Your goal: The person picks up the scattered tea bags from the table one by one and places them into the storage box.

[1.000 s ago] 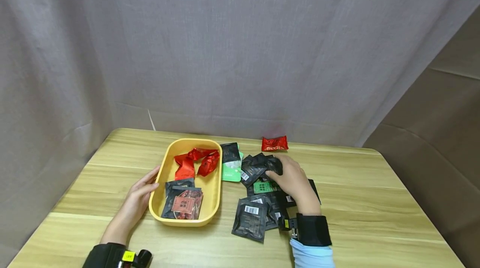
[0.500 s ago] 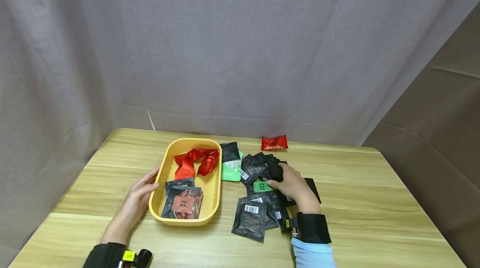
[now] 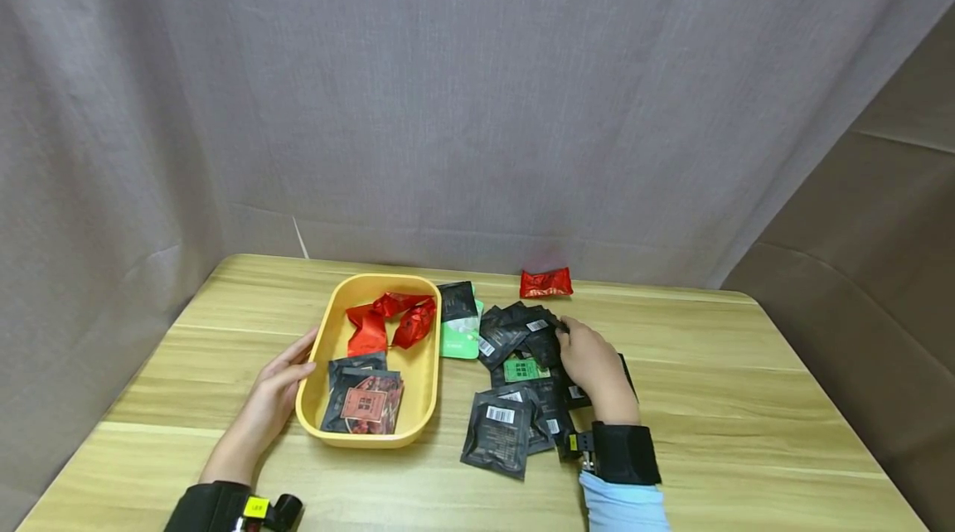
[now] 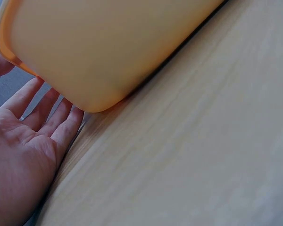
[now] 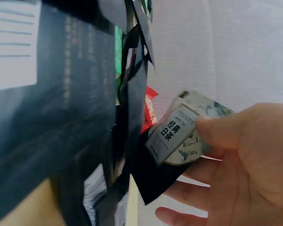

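Note:
My left hand (image 3: pixel 274 387) rests against the left side of a yellow plastic tray (image 3: pixel 431 399); in the left wrist view its fairly straight fingers touch the outer wall. The tray holds red wrapped pieces (image 3: pixel 414 323) and dark sachets with a reddish label (image 3: pixel 366 405). At the right edge of a pile of black sachets (image 3: pixel 501 337), my right hand (image 3: pixel 597 366) pinches one tea sachet. The right wrist view shows that tea sachet (image 5: pixel 172 134), with its pale label, between thumb and fingers. Part of the pile lies hidden under the hand.
A red wrapped piece (image 3: pixel 546 283) lies near the table's back edge. Green and black sachets (image 3: pixel 460 337) lie against the tray's right side. More black sachets (image 3: pixel 496 437) spread in front of the pile. A grey cloth (image 3: pixel 477 101) hangs behind the table.
My right hand has shifted slightly right from over the top of the pile to its right edge. A barcode on an upper sachet now shows. The left hand and tray have stayed in place.

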Demonstrator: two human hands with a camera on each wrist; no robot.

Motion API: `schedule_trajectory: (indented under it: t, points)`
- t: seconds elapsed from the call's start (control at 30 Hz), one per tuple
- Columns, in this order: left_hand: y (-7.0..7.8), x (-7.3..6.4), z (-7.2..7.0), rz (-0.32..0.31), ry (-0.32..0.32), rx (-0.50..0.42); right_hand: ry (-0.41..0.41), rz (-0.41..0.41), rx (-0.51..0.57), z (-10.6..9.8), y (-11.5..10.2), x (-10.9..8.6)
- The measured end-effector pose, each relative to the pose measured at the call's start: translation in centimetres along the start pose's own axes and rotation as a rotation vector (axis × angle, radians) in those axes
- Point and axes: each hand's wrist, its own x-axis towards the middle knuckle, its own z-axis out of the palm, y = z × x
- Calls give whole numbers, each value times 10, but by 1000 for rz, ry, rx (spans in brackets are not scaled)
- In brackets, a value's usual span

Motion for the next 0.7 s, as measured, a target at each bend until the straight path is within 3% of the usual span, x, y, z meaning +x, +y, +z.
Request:
schedule_trajectory:
  t: [0.33,0.5,0.7]
  points:
    - [0,0,0,-5,-3,4,160,-88,-34,-15,-18,-7]
    - [0,0,1,-15,1,9,256,-185,-58,-17,-50,-17]
    - [0,0,1,-10,-1,3,330,-370,-83,-9,-96,-33]
